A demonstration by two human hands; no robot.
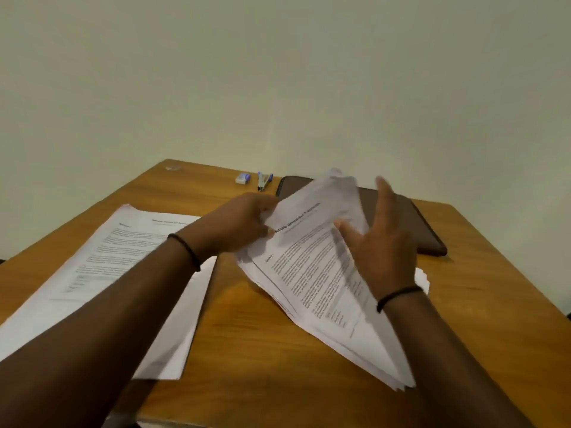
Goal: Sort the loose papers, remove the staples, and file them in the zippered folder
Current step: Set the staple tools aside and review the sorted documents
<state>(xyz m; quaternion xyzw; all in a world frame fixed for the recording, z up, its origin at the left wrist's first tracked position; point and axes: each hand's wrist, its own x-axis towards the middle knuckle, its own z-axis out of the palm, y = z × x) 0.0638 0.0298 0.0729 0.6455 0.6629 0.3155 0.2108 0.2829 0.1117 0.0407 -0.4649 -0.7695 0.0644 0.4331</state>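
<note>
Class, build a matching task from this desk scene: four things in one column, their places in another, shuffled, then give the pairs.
Things:
1. staple remover
2. brown folder
3. flat paper pile
4. paper stack

Places:
A. held in both hands
B. lying under the left forearm
C. far edge, beside the small white box
D. behind the right hand

Pairs: 1-C, 2-D, 3-B, 4-A

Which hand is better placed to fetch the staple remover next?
Probably the left hand: it is nearer the staple remover, but grips the sheaf. The right hand, open, could steady it.
</note>
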